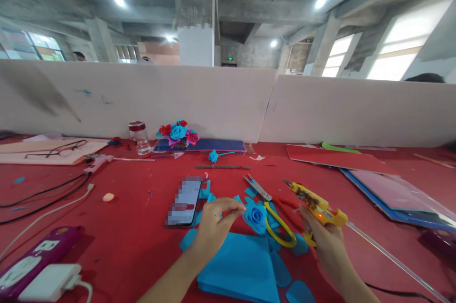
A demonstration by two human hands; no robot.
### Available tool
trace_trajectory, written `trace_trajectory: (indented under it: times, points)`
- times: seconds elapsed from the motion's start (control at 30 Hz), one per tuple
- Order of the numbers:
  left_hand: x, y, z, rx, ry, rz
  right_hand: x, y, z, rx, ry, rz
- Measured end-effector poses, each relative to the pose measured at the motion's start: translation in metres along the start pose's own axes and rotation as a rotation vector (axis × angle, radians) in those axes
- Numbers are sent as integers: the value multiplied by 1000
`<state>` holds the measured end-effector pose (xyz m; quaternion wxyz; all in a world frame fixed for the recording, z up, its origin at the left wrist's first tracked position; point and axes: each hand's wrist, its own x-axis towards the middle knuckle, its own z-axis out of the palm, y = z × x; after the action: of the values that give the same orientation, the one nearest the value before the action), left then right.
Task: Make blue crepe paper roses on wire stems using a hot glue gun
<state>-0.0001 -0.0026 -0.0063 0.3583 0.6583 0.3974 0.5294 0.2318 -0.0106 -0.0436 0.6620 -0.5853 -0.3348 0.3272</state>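
Observation:
Pinched between the fingertips of my left hand [221, 217] is a blue paper rose [255, 216], held above a stack of blue paper [238, 269]. My right hand [322, 229] is wrapped round the handle of a yellow glue gun [315, 203], whose nozzle points up and to the left. A clear glue stick [395, 258] sticks out of its back. Between the hands lie scissors [281, 224] with yellow and red handles. Loose blue petals [280, 269] are scattered around the stack.
A phone [185, 201] lies left of the rose. Farther back are a glass jar [140, 137], a flower bunch [178, 133] and a blue flower [213, 156]. A pink glue gun [98, 163], cables and a power strip [39, 255] are left; coloured sheets [392, 189] lie right.

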Motion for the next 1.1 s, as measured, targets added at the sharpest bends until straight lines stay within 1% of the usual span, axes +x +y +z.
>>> trace_trajectory:
  times: [0.1,0.27,0.4,0.47,0.6,0.7,0.83,0.9,1.0,1.1]
  points:
    - [1,3,0,17,-33,-14,2,2,-1,18,17,9]
    - [1,5,0,70,-49,-16,8,6,-2,31,24,49]
    - [1,3,0,81,-46,-23,8,7,-3,16,4,28]
    - [0,3,0,48,-53,-37,6,5,-3,17,-4,15]
    - [-1,3,2,-36,-72,-72,3,-1,-1,51,6,34]
    - [0,3,4,-86,-45,-117,3,-1,-1,68,23,45]
    - [2,1,6,-234,-11,-167,4,0,-2,52,19,47]
    - [3,0,7,-330,-30,-231,3,-1,-3,38,6,37]
    - [3,-4,10,-470,-100,-402,2,-2,-4,1,-65,7]
    - [2,-9,12,-482,-131,-520,-1,-1,-4,-40,-151,14]
